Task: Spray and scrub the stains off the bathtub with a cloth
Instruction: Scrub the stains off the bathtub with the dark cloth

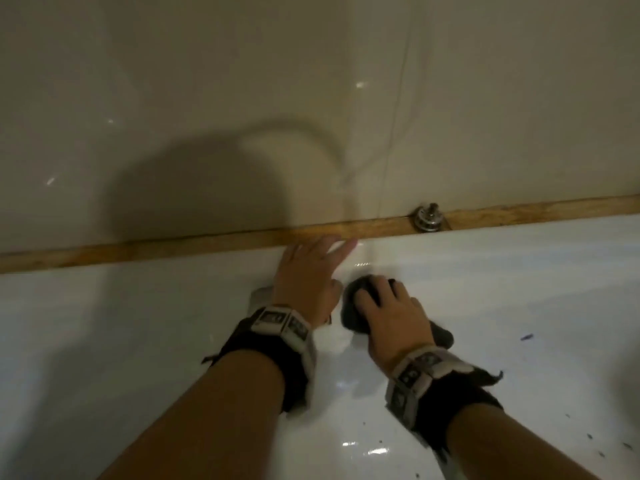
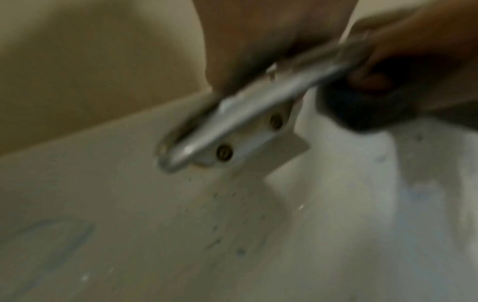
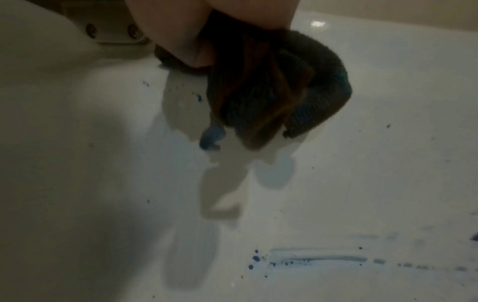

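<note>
A white bathtub (image 1: 485, 278) fills the lower half of the head view. My right hand (image 1: 384, 306) grips a bunched dark cloth (image 1: 349, 308) and presses it against the tub's far inner wall. In the right wrist view the cloth (image 3: 297, 92) hangs from my fingers (image 3: 181, 30) over a wet patch with a blue stain (image 3: 212, 134). Blue smears and specks (image 3: 318, 259) lie lower on the tub surface. My left hand (image 1: 322, 258) rests on the tub rim with straight fingers, above a metal grab handle (image 2: 245, 108).
A wooden strip (image 1: 173, 249) runs along the tub's far edge below a beige tiled wall (image 1: 242, 98). A chrome fitting (image 1: 426, 220) stands on the strip to the right of my hands. More blue specks (image 1: 526, 337) dot the tub at the right.
</note>
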Demonstrator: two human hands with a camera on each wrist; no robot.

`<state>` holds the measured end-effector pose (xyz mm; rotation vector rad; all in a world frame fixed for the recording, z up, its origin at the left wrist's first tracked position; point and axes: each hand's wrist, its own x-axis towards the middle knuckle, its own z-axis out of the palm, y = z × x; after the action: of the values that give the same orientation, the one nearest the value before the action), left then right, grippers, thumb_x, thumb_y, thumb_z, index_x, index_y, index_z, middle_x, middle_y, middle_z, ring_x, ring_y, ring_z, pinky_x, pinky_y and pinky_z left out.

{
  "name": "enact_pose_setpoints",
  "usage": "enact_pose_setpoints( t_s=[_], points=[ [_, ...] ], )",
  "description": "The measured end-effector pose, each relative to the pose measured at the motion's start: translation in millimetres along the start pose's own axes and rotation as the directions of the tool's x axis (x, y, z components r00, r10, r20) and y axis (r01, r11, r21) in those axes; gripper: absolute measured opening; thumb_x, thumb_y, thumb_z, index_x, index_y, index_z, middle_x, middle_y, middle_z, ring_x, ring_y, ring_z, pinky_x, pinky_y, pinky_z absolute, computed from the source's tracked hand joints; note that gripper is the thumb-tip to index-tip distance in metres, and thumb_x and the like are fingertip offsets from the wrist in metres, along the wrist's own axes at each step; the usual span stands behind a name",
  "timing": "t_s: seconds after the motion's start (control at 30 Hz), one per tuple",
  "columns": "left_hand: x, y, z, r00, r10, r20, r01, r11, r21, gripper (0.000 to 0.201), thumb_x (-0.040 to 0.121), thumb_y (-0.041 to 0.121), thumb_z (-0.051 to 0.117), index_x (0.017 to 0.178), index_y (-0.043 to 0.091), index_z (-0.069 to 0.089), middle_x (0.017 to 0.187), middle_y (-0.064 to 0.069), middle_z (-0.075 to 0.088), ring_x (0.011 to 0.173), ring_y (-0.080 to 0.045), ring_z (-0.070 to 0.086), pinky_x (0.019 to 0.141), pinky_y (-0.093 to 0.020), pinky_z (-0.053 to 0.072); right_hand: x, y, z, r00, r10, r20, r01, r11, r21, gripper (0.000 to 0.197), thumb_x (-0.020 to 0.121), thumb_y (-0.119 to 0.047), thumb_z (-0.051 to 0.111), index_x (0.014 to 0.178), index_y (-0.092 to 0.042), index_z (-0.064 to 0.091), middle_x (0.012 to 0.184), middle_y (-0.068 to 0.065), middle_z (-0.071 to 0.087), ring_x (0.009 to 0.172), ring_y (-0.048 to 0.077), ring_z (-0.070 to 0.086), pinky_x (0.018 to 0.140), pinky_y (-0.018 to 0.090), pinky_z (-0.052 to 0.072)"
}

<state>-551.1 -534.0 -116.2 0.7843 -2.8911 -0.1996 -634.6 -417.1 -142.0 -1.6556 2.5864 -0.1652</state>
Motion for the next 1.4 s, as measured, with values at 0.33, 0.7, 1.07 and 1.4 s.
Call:
enact_pose_setpoints(
  t_s=[0.33, 0.7, 1.07, 1.4],
  points=[
    [-196.8, 13.1, -12.3, 0.98, -0.113, 0.162, 0.157, 0.943, -0.293, 0.052, 0.094, 0.018, 0.045, 0.141, 0.035, 0.033, 0.153, 0.014, 0.02, 0.142, -0.002, 0.011, 0.117, -0.028, 0.0, -92.9, -47.5, -1.0, 0.937, -0.107, 0.333, 0.035, 0.976, 0.214, 0.027, 0.085, -0.008, 0.053, 0.107, -0.023, 0.053, 0.124, 0.002, 0.041, 0.107, 0.022, 0.05, 0.084, 0.02, 0.04],
    [-360.7, -20.2, 23.4, 0.606, -0.519, 0.603, 0.637, -0.136, -0.758, 0.038, 0.089, 0.038, 0.056, 0.125, 0.031, 0.046, 0.127, -0.001, 0.057, 0.111, -0.018, 0.058, 0.089, -0.033, 0.05, -208.4, -210.1, 73.3, 0.976, -0.063, 0.208, -0.108, 0.69, 0.716, 0.034, 0.078, 0.0, 0.061, 0.099, -0.019, 0.043, 0.105, -0.006, 0.033, 0.078, 0.001, 0.046, 0.066, 0.002, 0.044],
    [-392.9, -80.6, 8.1, 0.466, -0.625, 0.626, 0.51, -0.389, -0.767, 0.012, 0.084, 0.017, 0.064, 0.08, 0.027, 0.06, 0.083, 0.0, 0.066, 0.089, -0.029, 0.063, 0.087, -0.044, 0.052, -206.8, -293.1, 85.2, 0.939, -0.238, 0.247, 0.03, 0.775, 0.631, 0.027, 0.092, -0.022, 0.054, 0.115, -0.032, 0.045, 0.118, -0.013, 0.044, 0.105, 0.011, 0.055, 0.078, 0.009, 0.044],
    [-306.1, -205.1, -23.5, 0.826, -0.529, 0.193, 0.561, 0.805, -0.195, 0.073, 0.098, 0.027, 0.039, 0.147, 0.017, -0.014, 0.157, 0.0, -0.008, 0.145, -0.011, 0.001, 0.114, -0.025, 0.007, -14.3, -240.4, 23.8, 0.903, 0.369, -0.22, -0.15, 0.75, 0.644, 0.038, 0.088, -0.008, 0.055, 0.124, -0.011, 0.044, 0.125, 0.003, 0.041, 0.099, 0.028, 0.053, 0.098, 0.034, 0.04]
  ],
)
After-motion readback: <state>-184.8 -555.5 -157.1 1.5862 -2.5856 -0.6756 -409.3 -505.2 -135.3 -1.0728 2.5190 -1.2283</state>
